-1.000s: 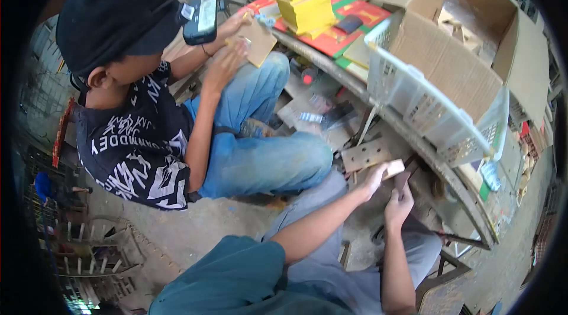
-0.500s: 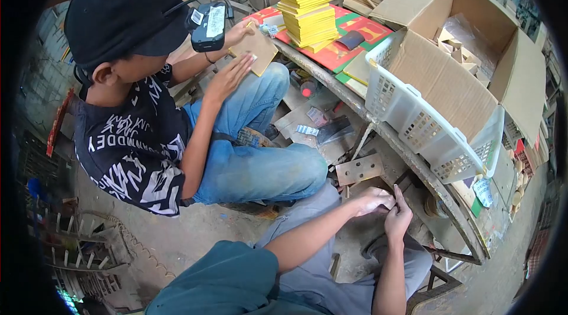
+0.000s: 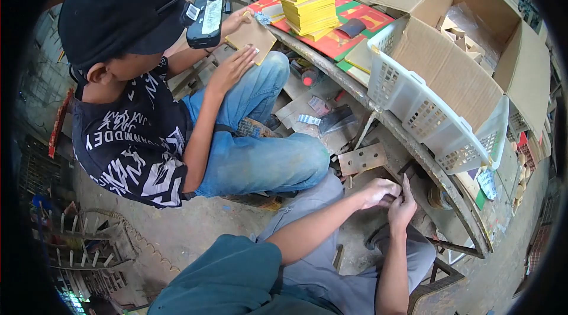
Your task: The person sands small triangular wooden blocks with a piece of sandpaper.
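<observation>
the curved edge of the surface (image 3: 395,124) runs down past the basket (image 3: 414,102), near the hands, with a narrow gap left between that rim and the wearer's knees. the holed board (image 3: 362,159) lies low, just beyond the hands – it crowds the far side, while the near side, over the lap, is open.

the left hand (image 3: 379,193) is curled closed around a small piece (image 3: 388,201), dark in the shadow and mostly covered by fingers. the right hand (image 3: 402,208) meets it from the other side, its fingers rather straight and pointing up; whether it grips the piece or only presses on it i cannot tell. so the piece sits between the two hands, low beside the surface.

up on the surface stand the yellow stack (image 3: 309,13) and the basket, with the carton (image 3: 452,69) in it. a co-worker (image 3: 139,131) sits to the left, both hands on a flat board (image 3: 253,40), well apart from the wearer's.
</observation>
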Available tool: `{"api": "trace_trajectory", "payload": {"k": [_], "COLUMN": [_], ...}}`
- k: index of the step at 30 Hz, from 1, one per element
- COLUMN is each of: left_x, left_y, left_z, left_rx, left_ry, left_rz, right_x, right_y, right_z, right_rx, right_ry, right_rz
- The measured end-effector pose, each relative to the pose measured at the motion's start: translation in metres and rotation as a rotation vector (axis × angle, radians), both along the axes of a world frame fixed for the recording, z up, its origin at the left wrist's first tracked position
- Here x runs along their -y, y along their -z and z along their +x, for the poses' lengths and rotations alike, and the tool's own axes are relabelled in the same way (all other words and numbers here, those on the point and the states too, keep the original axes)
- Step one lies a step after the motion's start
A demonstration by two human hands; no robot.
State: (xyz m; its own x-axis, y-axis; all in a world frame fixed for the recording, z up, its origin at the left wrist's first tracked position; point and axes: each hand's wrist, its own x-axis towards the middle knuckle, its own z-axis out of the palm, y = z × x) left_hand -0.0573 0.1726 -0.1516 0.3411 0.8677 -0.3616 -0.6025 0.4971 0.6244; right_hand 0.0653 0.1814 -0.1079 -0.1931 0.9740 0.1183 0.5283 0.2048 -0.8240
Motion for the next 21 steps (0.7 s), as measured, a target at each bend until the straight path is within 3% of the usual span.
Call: {"api": "trace_trajectory", "payload": {"k": [3,4,5,7,11,13,14,15,17,19,21], "left_x": [-0.006,-0.008,-0.009,-0.005,-0.001,-0.001,-0.016,-0.015,-0.012,-0.008,-0.008], "left_y": [0.008,0.016,0.026,0.013,-0.001,-0.014,0.030,0.023,0.008,0.015,0.020], "left_z": [0.005,0.010,0.009,0.016,0.011,0.009,0.012,0.007,0.009,0.010,0.013], "left_rx": [-0.032,-0.186,-0.655,-0.912,-0.905,-0.750,-0.496,-0.421,-0.577,-0.652,-0.718], "left_ry": [-0.312,-0.431,-0.471,-0.542,-0.513,-0.563,-0.591,-0.526,-0.604,-0.566,-0.525], "left_rz": [-0.142,-0.046,0.085,0.124,0.125,0.117,0.081,0.025,-0.025,0.082,0.194], "right_x": [0.003,0.006,0.010,0.017,0.017,0.017,0.019,0.022,0.023,0.020,0.017], "right_y": [0.006,0.007,0.011,0.024,0.021,0.008,-0.001,-0.008,-0.003,0.020,0.029], "right_z": [-0.008,-0.011,-0.014,-0.031,-0.034,-0.035,-0.039,-0.041,-0.041,-0.037,-0.035], "right_rx": [-0.003,0.022,0.108,0.048,0.000,0.047,0.018,-0.014,0.022,0.029,0.070], "right_ry": [0.035,-0.006,-0.028,0.022,0.053,0.040,0.040,0.039,0.048,0.027,0.025], "right_rz": [0.181,0.236,0.281,0.167,0.144,0.172,-0.012,-0.197,-0.217,0.146,0.215]}}
